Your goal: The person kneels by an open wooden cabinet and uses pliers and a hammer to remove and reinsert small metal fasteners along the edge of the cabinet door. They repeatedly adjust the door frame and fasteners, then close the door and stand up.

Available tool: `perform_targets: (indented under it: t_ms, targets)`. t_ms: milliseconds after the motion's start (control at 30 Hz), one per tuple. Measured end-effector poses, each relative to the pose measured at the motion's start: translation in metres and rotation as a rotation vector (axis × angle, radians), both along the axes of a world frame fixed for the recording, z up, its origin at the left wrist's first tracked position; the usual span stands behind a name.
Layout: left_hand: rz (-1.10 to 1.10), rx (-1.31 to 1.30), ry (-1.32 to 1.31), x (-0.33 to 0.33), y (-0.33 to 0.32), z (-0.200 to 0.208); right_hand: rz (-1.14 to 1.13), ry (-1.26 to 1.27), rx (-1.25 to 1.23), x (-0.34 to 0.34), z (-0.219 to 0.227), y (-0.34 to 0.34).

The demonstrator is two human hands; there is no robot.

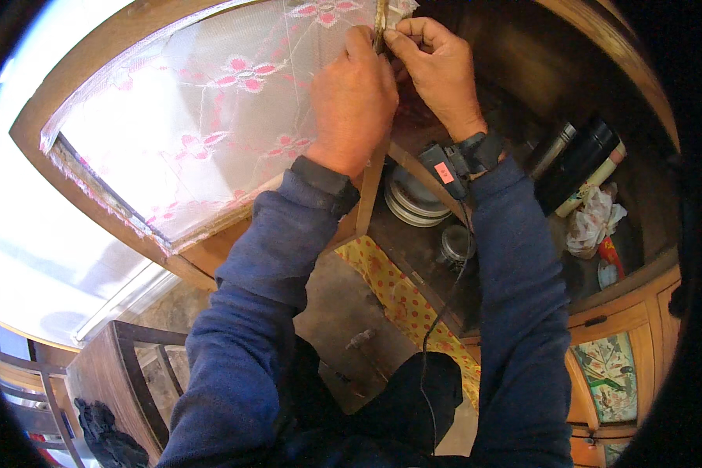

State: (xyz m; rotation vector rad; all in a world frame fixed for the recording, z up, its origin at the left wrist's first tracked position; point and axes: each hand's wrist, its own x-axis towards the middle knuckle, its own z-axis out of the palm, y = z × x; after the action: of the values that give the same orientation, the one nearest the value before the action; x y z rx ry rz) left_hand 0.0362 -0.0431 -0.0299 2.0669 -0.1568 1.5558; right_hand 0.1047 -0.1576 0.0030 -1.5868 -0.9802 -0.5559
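Observation:
A white lace curtain [246, 74] with pink flowers covers the opening of a wooden cabinet door [31, 125] that stands swung out on the left. My left hand [353, 101] is closed at the door's inner edge, slightly blurred; its fingertips are hidden behind the hand. Opposite it, my right hand [437, 70] pinches with thumb and forefinger beside a thin wooden strip [381, 23], where a frayed white bit of curtain shows. What lies between either hand's fingers is too small or hidden to make out.
Inside the cabinet sit stacked plates [413, 204], a glass jar [457, 243], dark cylindrical flasks [581, 160] and a plastic bag [595, 222]. A yellow patterned strip [398, 285] lines the front edge. A wooden chair [125, 374] stands at lower left. A cable [424, 366] hangs beside my right arm.

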Motion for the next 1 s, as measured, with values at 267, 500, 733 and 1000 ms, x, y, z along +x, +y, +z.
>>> perform_targets:
  t_ms: [267,500,733,1000]
  targets:
    - [0.017,0.017,-0.017,-0.023,-0.014,-0.003,-0.037,-0.024,-0.014,-0.019,0.001,-0.016]
    - [0.008,-0.049,-0.05,-0.035,-0.022,-0.007,-0.035,-0.16,-0.108,-0.033,0.003,-0.029]
    - [-0.016,-0.057,-0.021,-0.031,-0.016,-0.008,-0.146,-0.386,-0.21,-0.028,0.01,-0.034]
    - [0.016,-0.019,-0.048,-0.03,-0.017,-0.007,0.111,0.061,-0.081,-0.017,0.01,-0.035]
